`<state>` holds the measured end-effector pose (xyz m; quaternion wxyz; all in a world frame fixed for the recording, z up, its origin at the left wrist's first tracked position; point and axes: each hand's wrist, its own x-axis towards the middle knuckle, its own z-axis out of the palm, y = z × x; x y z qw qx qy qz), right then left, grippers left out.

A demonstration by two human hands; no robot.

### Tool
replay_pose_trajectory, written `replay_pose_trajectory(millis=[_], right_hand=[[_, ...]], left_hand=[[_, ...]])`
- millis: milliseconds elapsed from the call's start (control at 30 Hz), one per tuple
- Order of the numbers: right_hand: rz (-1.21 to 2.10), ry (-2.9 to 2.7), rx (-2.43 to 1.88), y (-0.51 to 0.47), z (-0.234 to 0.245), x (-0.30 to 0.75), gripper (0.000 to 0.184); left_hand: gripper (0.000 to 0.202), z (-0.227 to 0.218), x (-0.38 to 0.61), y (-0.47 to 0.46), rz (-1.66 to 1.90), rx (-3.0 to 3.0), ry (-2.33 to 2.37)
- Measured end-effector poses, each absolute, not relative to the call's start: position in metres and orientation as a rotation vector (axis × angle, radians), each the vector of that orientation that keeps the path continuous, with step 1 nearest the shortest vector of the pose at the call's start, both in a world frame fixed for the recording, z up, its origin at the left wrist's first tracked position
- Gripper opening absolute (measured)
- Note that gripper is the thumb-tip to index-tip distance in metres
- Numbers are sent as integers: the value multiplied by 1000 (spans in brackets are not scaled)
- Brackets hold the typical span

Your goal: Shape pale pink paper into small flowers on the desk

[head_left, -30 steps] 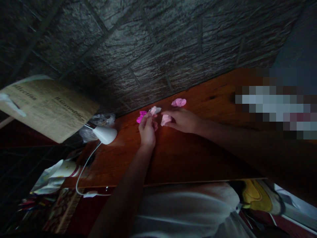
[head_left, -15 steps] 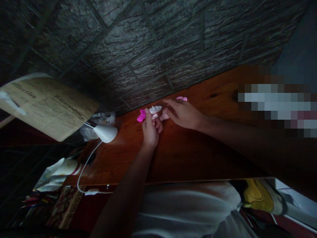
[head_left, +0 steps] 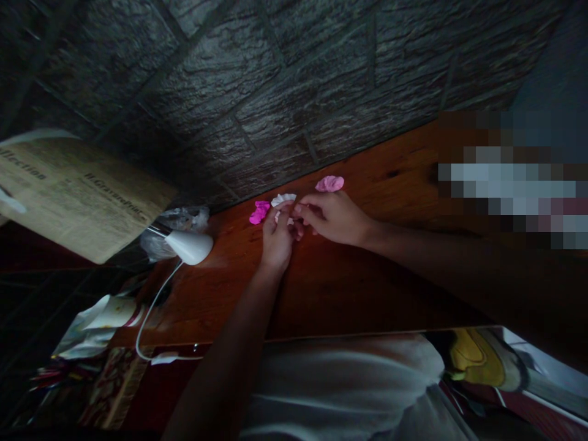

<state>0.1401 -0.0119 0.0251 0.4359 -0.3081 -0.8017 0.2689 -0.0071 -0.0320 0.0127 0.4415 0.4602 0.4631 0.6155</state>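
Note:
My left hand [head_left: 278, 242] is closed around a small pale pink crumpled piece [head_left: 278, 217] that looks like paper or soft clay; I cannot tell which. Touching its fingers, my right hand [head_left: 337, 217] has thumb and fingertips drawn together, and what lies between them is hidden. Just beyond the left fingers lies a white crumpled piece [head_left: 282, 199]. A magenta crumpled piece [head_left: 260, 212] rests to their left on the wooden tabletop [head_left: 349, 288]. Behind the right hand sits a pink crumpled piece [head_left: 329, 183].
At left stands a white lamp [head_left: 190, 246] with a cord, near a clear plastic bag [head_left: 158, 245] and a printed paper sheet [head_left: 87, 190]. A dark brick-patterned wall [head_left: 275, 110] borders the table's back. A paper cup [head_left: 117, 310] is at the left end.
My right hand has moved left and down to meet the left fingers, and its fingertips have closed. The pink piece behind it shows more fully. The view has shifted slightly.

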Motion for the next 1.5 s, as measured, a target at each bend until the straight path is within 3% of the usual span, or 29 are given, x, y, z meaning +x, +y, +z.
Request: replay_pose_trajectory(millis=[233,433,600,767,833,933,1100,1267,1400,1500], right_hand=[[728,-1947,-798,-12,21,138,31],[729,-1973,-795,-13,24,139,31],[734,-2006,-771,-15,26,140,33],[722,-1952,-711,-14,23,140,20],[737,-1932,-679,-12,21,139,16],[808,-1966,-604,-10,18,137,25],[805,-1979,-562,-10,12,135,47],[852,-1993,-537,-6,14,140,23],[810,-1972,-619,-4,17,142,18],[800,-1955,-672,-3,18,142,13]], left_hand=[[56,21,-5,-34,1631,937,1159],[68,29,0,-38,1486,930,1123],[57,22,2,-35,1525,1044,1091],[15,10,-3,-31,1600,1203,1126],[7,6,-5,-30,1577,1219,1146],[11,4,-7,-29,1519,1174,1107],[36,14,-6,-31,1442,1123,1009],[24,23,0,-37,1364,1068,1002],[9,23,3,-38,1380,1035,1038],[10,21,0,-37,1355,1043,1049]])
